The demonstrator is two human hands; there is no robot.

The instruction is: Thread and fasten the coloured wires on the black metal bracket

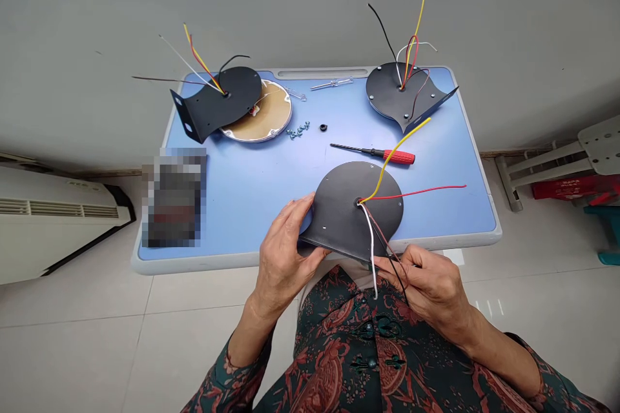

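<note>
A black metal bracket plate [339,206] with a rounded end is held at the table's front edge, tilted toward me. Yellow, red, white, brown and black wires come out of a grommet [359,202] in its middle. My left hand [285,248] grips the plate's left side, thumb under the near edge and fingers behind. At the near right edge, my right hand [431,287] is closed on the plate's corner, beside the hanging black and brown wires. Its fingertips are partly hidden. Just beyond the plate lies a screwdriver [400,157] with a red and black handle.
On the blue table [242,206], a similar wired bracket [232,93] leans on a round tan disc [278,113] at back left. Another wired bracket [387,87] sits back right. Small screws [298,131], a black grommet [323,128] and a clear-handled screwdriver [334,83] lie between them.
</note>
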